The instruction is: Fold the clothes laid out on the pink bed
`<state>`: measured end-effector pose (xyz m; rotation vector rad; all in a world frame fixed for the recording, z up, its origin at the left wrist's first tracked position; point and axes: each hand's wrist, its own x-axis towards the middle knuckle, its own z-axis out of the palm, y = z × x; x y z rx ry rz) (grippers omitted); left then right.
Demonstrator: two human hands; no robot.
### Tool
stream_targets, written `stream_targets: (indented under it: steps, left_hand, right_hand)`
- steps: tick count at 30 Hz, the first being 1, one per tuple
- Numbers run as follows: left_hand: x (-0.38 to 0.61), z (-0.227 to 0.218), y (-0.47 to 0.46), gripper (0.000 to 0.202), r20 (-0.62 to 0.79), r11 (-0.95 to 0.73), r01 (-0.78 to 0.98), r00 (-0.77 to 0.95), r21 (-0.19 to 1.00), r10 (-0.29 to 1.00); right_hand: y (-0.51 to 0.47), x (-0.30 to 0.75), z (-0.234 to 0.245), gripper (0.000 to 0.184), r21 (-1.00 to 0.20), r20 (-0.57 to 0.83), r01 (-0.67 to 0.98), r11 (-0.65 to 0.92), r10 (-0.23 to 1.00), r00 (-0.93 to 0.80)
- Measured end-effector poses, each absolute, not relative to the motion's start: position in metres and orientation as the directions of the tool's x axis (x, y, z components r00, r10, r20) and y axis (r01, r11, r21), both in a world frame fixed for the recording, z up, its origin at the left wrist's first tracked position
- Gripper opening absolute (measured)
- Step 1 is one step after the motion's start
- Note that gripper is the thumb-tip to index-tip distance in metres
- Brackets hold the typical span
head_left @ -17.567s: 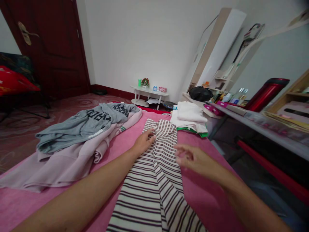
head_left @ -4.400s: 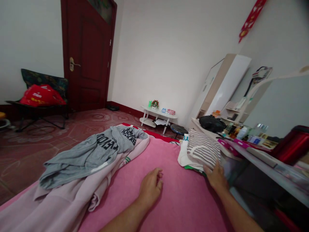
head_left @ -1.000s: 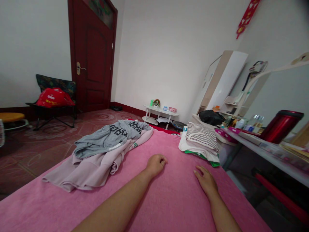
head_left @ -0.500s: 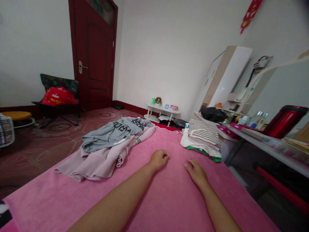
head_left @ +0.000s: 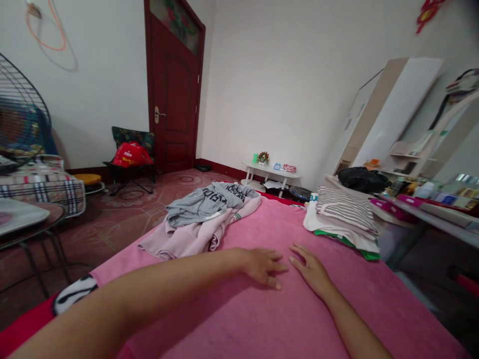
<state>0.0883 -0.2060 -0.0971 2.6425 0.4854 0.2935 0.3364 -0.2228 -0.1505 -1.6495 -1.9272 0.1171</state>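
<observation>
Both hands are over the middle of a pink blanket spread on the bed. My left hand has its fingers spread and holds nothing. Close to its right, my right hand rests on or just above the blanket, fingers apart, with nothing in it. Beyond my left forearm lie a crumpled grey shirt with black lettering and a pale pink sweatshirt partly under it. To the right is a stack of folded clothes, with a striped shirt on top and a green edge at the bottom.
A desk with bottles and boxes runs along the right. At the back stand a low white table and a dark red door. On the left are a folding chair with a red bag, a fan and a round table.
The view has swung left, bringing the fan and round table into sight. My left hand has gone from curled to spread and come nearer my right hand, which stays open.
</observation>
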Motion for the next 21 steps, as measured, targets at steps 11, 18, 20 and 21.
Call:
stream_targets:
  steps: [11,18,20,21]
  left_hand:
    - [-0.087,-0.028,-0.107,0.076,0.282,-0.178,0.947,0.099,0.268,0.954]
    - [-0.090,-0.077,-0.120,0.063,0.382,0.002,0.980,-0.080,0.201,0.921]
    - [-0.089,-0.078,-0.121,0.056,0.426,-0.001,0.979,-0.087,0.201,0.900]
    - [-0.090,-0.076,-0.121,0.054,0.435,0.001,0.975,-0.100,0.220,0.895]
  right_hand:
    - [-0.226,0.325,-0.146,0.038,-0.406,0.415,0.894,0.187,0.910,-0.002]
    - [-0.228,0.320,-0.143,0.034,-0.375,0.426,0.908,0.184,0.905,-0.008]
    - [-0.230,0.319,-0.142,0.034,-0.365,0.428,0.913,0.179,0.904,-0.006]
    - [-0.231,0.319,-0.142,0.035,-0.360,0.429,0.916,0.176,0.903,-0.005]
